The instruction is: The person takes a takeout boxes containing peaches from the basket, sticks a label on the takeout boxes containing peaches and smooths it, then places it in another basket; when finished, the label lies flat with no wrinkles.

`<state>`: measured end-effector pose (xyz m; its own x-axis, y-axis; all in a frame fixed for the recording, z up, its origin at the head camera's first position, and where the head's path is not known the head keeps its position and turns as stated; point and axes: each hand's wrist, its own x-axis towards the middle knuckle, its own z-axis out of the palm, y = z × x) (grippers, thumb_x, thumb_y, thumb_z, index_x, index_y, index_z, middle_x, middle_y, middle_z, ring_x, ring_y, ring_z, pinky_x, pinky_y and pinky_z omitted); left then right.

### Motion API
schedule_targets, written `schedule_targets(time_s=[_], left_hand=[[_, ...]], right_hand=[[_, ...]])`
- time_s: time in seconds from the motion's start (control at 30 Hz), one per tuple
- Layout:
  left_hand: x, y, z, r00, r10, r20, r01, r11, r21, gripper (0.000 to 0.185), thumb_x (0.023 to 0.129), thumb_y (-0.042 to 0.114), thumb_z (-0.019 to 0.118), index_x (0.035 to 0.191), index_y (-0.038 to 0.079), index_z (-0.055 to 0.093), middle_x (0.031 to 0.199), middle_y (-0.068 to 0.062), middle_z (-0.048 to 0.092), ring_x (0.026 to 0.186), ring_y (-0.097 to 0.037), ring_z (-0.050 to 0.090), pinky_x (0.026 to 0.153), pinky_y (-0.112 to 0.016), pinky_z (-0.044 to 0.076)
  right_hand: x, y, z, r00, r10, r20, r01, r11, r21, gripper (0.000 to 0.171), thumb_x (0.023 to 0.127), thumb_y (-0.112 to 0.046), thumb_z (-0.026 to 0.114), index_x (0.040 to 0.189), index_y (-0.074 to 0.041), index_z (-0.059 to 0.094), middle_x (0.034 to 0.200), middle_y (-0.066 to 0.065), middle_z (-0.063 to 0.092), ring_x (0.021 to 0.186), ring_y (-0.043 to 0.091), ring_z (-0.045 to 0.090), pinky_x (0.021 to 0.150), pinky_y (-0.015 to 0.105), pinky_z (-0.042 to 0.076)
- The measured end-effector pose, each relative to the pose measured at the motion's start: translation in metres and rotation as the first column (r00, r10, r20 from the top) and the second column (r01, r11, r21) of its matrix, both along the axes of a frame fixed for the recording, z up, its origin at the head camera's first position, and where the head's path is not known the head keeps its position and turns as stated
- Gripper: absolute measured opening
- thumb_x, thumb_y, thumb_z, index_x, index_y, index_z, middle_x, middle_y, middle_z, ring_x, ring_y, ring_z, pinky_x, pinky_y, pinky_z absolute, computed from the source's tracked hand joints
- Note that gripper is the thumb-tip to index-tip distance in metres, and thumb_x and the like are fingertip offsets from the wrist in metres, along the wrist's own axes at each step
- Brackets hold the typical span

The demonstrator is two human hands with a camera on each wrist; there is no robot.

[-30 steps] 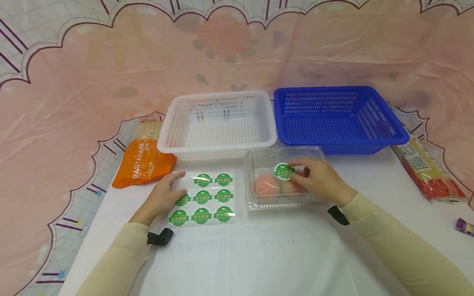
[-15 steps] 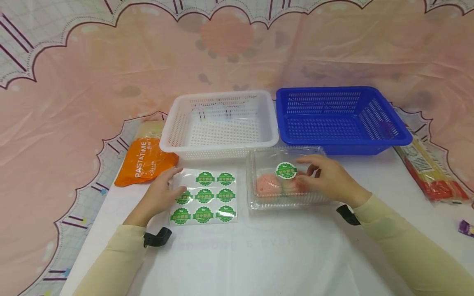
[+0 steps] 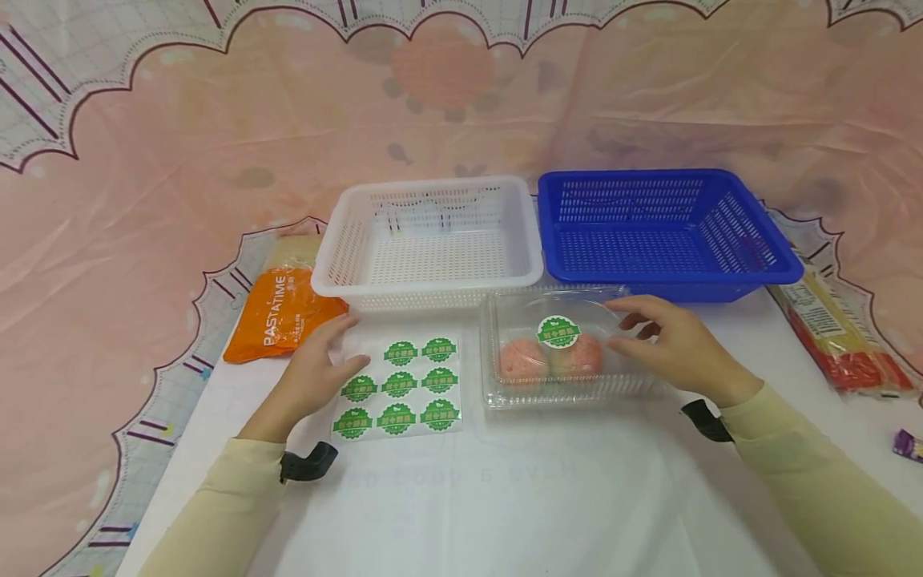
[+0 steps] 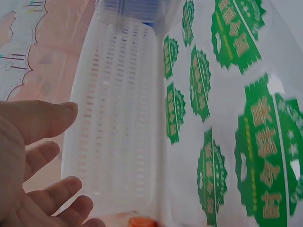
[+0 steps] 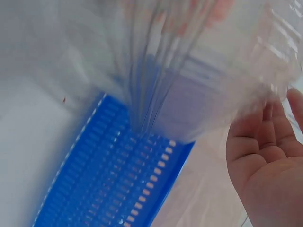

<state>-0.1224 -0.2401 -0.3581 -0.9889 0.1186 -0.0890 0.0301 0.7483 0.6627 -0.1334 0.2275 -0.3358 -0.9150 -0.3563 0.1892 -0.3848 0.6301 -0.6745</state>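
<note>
A clear plastic box [image 3: 492, 393] stands in the middle of the table, with two pinkish round items [image 3: 522, 365] inside. On its lid lies a round green-and-white sticker [image 3: 558, 332]. My right hand [image 3: 681, 349] is at the box's right side, fingers loosely bent and apart from the thumb; whether they touch the box I cannot tell. To the left lies a clear sheet of green stickers [image 3: 421, 367], one spot at its upper left bare. Over the sheet's left edge hovers my left hand [image 3: 313, 377], thumb and fingers spread, holding nothing; the left wrist view shows it beside the sheet.
Behind the sheet is a white perforated basket [image 3: 427, 290], and a blue one [image 3: 671, 278] stands right of it. An orange PASTATIME bag [image 3: 284, 320] lies at the left. On the right are a yellow-and-red packet [image 3: 829, 320] and a small purple wrapper [image 3: 910, 444].
My right hand has let go of the sticker, which stays on the lid, and has moved right to the box's side. My left hand has come off the sheet slightly.
</note>
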Motion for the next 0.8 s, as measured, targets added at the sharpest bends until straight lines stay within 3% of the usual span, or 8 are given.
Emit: schedule_targets(time_s=[0.17, 0.4, 0.57, 0.8], left_hand=[[0.003, 0.011, 0.004, 1.0, -0.028, 0.006, 0.027, 0.996, 0.089, 0.069, 0.097, 0.022, 0.068, 0.155, 0.006, 0.034, 0.158, -0.018, 0.032, 0.141, -0.043, 0.033, 0.112, -0.058, 0.03], [0.006, 0.029, 0.004, 0.995, -0.093, -0.039, 0.099, 0.975, 0.198, 0.069, 0.095, 0.019, 0.07, 0.154, 0.005, 0.035, 0.157, -0.017, 0.034, 0.14, -0.039, 0.037, 0.113, -0.053, 0.031], [0.008, 0.042, 0.002, 0.992, -0.12, -0.03, 0.124, 0.955, 0.268, 0.071, 0.094, 0.018, 0.072, 0.154, 0.007, 0.036, 0.156, -0.015, 0.036, 0.137, -0.037, 0.044, 0.11, -0.049, 0.036], [0.007, 0.058, -0.006, 0.988, -0.153, 0.012, 0.142, 0.943, 0.301, 0.072, 0.094, 0.026, 0.072, 0.155, 0.013, 0.036, 0.158, -0.011, 0.035, 0.137, -0.034, 0.045, 0.11, -0.048, 0.037]], right_hand=[[0.0, 0.01, -0.004, 0.999, 0.001, -0.043, -0.001, 1.0, -0.014, 0.048, 0.09, -0.012, 0.076, 0.134, -0.002, 0.061, 0.124, 0.016, 0.063, 0.102, 0.029, 0.059, 0.081, 0.022, 0.048], [0.0, 0.019, -0.01, 0.996, -0.02, -0.085, 0.016, 0.999, -0.05, 0.048, 0.087, -0.007, 0.077, 0.132, 0.0, 0.062, 0.131, 0.016, 0.06, 0.105, 0.019, 0.055, 0.081, 0.018, 0.045], [0.0, 0.025, -0.013, 0.999, -0.022, -0.032, 0.02, 0.998, -0.064, 0.049, 0.088, -0.007, 0.076, 0.133, 0.005, 0.059, 0.14, 0.022, 0.052, 0.115, 0.033, 0.053, 0.081, 0.017, 0.044], [-0.001, 0.031, -0.02, 0.998, -0.028, 0.063, 0.033, 0.997, -0.07, 0.054, 0.091, -0.01, 0.074, 0.138, 0.008, 0.053, 0.149, 0.028, 0.04, 0.121, 0.044, 0.049, 0.082, 0.011, 0.042]])
